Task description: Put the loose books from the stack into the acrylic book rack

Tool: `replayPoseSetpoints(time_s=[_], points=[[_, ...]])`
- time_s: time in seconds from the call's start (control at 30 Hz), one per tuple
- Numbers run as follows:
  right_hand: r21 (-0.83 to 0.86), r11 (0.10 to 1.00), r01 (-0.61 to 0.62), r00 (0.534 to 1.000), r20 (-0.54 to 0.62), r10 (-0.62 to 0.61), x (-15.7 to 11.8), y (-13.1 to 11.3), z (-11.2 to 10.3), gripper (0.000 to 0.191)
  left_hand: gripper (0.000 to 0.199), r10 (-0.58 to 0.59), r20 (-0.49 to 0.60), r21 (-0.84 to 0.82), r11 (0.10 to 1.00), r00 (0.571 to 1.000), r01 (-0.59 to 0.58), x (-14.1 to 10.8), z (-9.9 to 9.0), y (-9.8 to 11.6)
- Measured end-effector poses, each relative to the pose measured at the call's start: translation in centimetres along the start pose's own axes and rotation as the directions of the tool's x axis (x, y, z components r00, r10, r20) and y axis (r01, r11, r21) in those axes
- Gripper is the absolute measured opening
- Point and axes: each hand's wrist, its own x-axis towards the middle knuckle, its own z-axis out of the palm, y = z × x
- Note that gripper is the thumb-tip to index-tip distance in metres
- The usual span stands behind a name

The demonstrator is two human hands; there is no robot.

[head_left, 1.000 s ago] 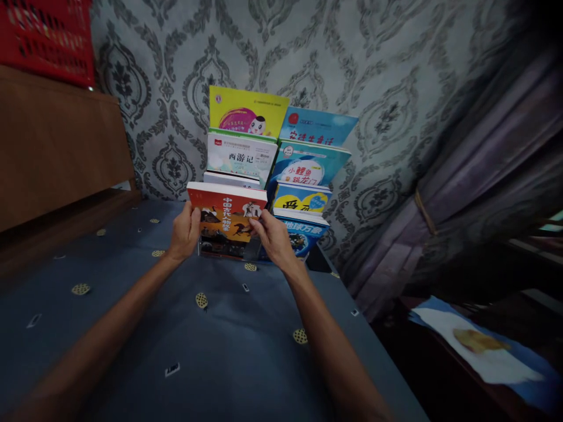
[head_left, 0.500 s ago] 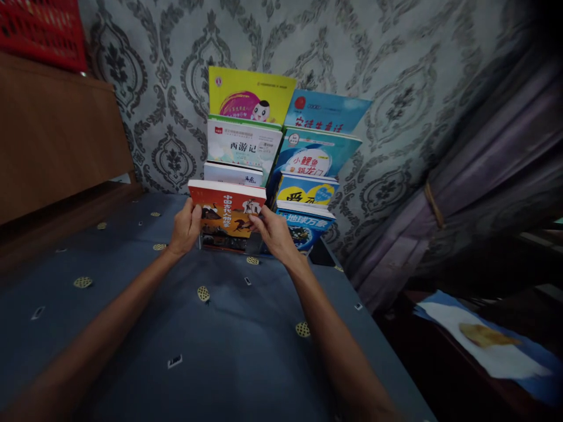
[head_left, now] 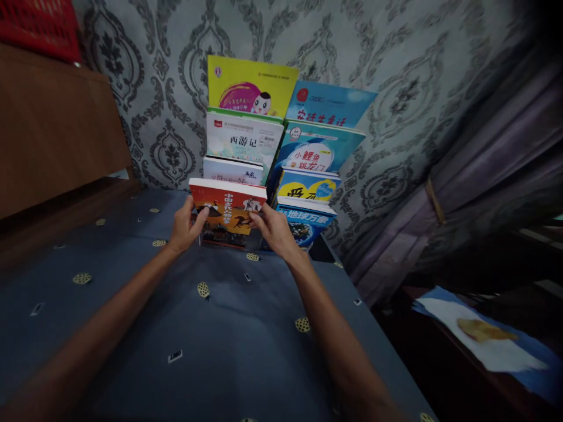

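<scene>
An orange-red book (head_left: 226,208) stands at the front of the left column of books, its white page edges facing up. My left hand (head_left: 185,227) grips its left edge, thumb on the cover. At its right edge, my right hand (head_left: 273,230) holds it between thumb and fingers. Behind it rise a pale book (head_left: 233,170), a white book (head_left: 244,140) and a yellow-green book (head_left: 253,85). The right column has a blue earth book (head_left: 305,225), a yellow and blue book (head_left: 308,184), a teal book (head_left: 323,146) and a light blue book (head_left: 332,102).
The books stand on a blue patterned tablecloth (head_left: 229,340) against a patterned wall (head_left: 169,146). A wooden cabinet (head_left: 57,129) with a red basket (head_left: 39,26) is at the left. A tied curtain (head_left: 409,234) hangs at the right, above a blue and white cloth or paper (head_left: 484,340).
My left thumb has slid further right over the orange-red book's cover. The book is almost in the same place, and the view has shifted slightly.
</scene>
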Motion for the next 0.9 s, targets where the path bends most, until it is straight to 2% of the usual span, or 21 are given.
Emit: replayPoseSetpoints(time_s=[0.3, 0.47, 0.57, 0.67, 0.8, 0.9], points=[[0.077, 0.995, -0.068, 0.993, 0.098, 0.061, -0.2, -0.1, -0.7, 0.021, 0.032, -0.005, 0.028, -0.012, 1.000, 1.000, 0.006, -0.3, 0.2, 0.0], [0.058, 0.992, -0.109, 0.988, 0.114, 0.102, -0.2, -0.3, -0.6, 0.014, 0.031, -0.008, 0.026, 0.051, 0.999, 1.000, 0.006, -0.3, 0.5, -0.3], [-0.006, 0.992, -0.129, 0.986, 0.110, 0.129, -0.2, -0.4, -0.4, 0.011, 0.031, 0.002, 0.027, 0.157, 0.988, 1.000, -0.006, -0.2, 0.6, -0.7], [-0.102, 0.984, -0.149, 0.980, 0.115, 0.161, -0.2, -0.6, -0.2, 0.009, 0.033, -0.009, 0.063, 0.336, 0.942, 0.998, -0.013, 0.0, 0.4, -0.9], [-0.303, 0.940, -0.156, 0.976, 0.101, 0.195, -0.2, -1.1, 0.2, 0.012, 0.034, -0.110, 0.135, 0.561, 0.828, 0.985, 0.016, 0.3, 0.0, -0.6], [-0.443, 0.877, -0.184, 0.962, 0.099, 0.253, -0.2, -1.7, 0.6, 0.014, 0.034, -0.198, 0.185, 0.658, 0.753, 0.963, 0.028, 0.5, -0.3, 0.0]])
